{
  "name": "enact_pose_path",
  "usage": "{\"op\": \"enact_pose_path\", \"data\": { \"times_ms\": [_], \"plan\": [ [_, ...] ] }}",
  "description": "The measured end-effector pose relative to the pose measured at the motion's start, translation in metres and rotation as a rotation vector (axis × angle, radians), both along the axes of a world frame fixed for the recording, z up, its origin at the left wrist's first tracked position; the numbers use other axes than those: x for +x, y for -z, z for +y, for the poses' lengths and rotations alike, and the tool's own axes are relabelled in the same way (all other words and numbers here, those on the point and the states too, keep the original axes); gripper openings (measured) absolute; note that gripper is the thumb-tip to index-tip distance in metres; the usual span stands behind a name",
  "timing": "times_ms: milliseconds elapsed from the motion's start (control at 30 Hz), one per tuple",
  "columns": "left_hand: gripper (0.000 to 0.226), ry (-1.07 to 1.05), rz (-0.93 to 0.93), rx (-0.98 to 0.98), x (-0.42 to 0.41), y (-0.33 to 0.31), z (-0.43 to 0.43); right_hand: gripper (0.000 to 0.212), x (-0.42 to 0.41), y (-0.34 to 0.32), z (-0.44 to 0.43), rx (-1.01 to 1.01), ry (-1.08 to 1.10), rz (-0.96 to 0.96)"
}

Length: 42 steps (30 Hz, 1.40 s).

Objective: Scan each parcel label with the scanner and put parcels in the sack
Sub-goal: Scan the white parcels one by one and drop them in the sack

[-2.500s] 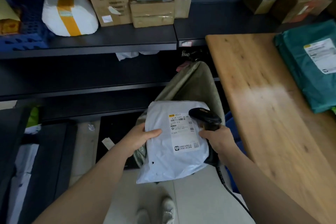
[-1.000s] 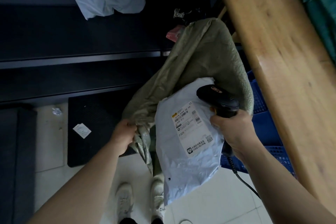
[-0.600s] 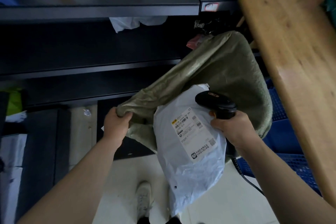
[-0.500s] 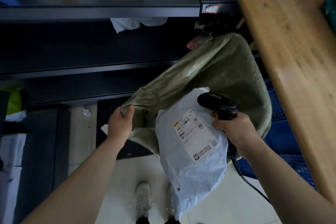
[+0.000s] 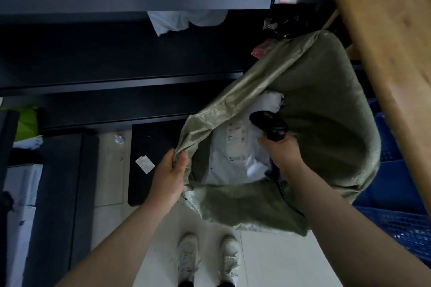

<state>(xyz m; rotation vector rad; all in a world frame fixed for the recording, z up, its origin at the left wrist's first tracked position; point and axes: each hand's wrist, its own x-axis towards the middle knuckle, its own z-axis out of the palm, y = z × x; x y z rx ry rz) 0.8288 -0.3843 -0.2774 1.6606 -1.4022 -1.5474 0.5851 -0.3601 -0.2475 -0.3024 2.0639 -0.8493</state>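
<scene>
My left hand (image 5: 171,172) grips the rim of the sack (image 5: 326,123) and pulls the mouth wide. My right hand (image 5: 283,154) grips the scanner (image 5: 268,123) against the parcel (image 5: 233,154), which sits inside the sack. I should let it drop clear and keep the cable out. Half a second ago the parcel hung outside the mouth.

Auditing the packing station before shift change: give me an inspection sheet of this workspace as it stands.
Surface: light wooden table top at right, partly in view.
Job's things: white plastic mailer parcel lies inside the open green woven sack; black handheld scanner above it.
Clutter: white paper scrap on the black floor mat.
Grippers: left hand grips the sack's rim; right hand holds the scanner.
Cables: black scanner cord trails below the right wrist.
Surroundings: dark metal shelves, blue plastic crate.
</scene>
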Motion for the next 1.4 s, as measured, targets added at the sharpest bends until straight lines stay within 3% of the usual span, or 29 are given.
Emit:
{"op": "enact_pose_path", "data": {
  "times_ms": [167, 333, 600, 767, 967, 1233, 1400],
  "plan": [
    [0.018, -0.018, 0.014, -0.008, -0.027, 0.012, -0.001, 0.026, -0.009, 0.030, 0.021, 0.042, -0.024, -0.071],
    [0.021, -0.014, -0.059, -0.012, -0.036, 0.010, 0.004, 0.014, -0.024, 0.016, 0.039, -0.008, -0.075, -0.042],
    [0.030, 0.208, -0.508, -0.165, -0.033, -0.040, 0.014, 0.014, -0.031, -0.059, 0.080, -0.068, -0.224, 0.139],
    [0.032, 0.486, -0.726, -0.495, -0.063, -0.117, 0.041, 0.018, -0.028, -0.124, 0.127, -0.102, -0.241, 0.260],
    [0.025, 0.751, -0.612, -0.805, -0.106, -0.202, 0.097, 0.016, -0.042, -0.213, 0.211, -0.083, -0.190, 0.377],
    [0.027, 0.937, -0.480, -1.068, -0.195, -0.310, 0.200, 0.009, -0.099, -0.319, 0.349, -0.120, 0.043, 0.591],
    [0.033, 0.995, -0.455, -1.179, -0.281, -0.348, 0.259, 0.008, -0.164, -0.349, 0.421, -0.138, 0.157, 0.644]
  ]
}}
